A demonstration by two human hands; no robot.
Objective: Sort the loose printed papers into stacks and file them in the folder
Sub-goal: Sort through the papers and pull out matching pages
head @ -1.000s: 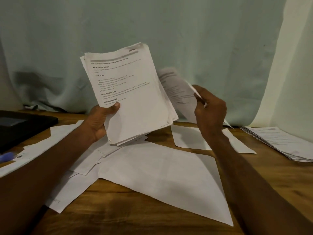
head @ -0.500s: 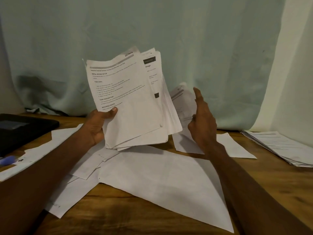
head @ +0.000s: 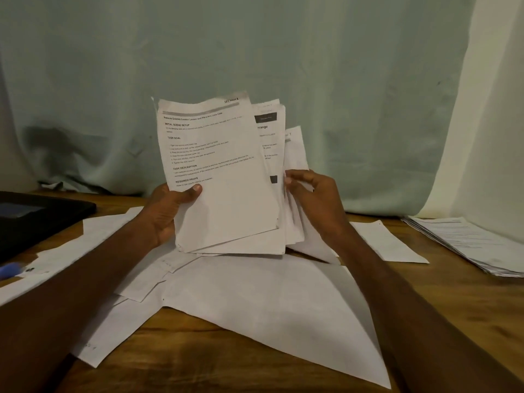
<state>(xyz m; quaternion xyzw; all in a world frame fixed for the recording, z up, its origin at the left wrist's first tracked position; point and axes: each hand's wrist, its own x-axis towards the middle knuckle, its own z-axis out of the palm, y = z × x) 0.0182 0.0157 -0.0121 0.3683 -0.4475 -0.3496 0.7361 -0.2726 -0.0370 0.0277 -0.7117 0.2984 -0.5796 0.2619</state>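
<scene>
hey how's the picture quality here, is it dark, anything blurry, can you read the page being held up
Head view: dim and warm-toned, with soft shadows on the curtain. The held sheaf of papers shows readable bold headings, but its small text is smeared. The right hand on the sheaf's right edge is slightly motion-blurred; the left hand is sharper. Wide-angle bending shows at the edges, and the blue object at far left is blurred.

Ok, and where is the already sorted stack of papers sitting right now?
In the head view, the sorted stack lies flat at the far right edge of the wooden table, against the pale curtain, right of the right hand.
</scene>
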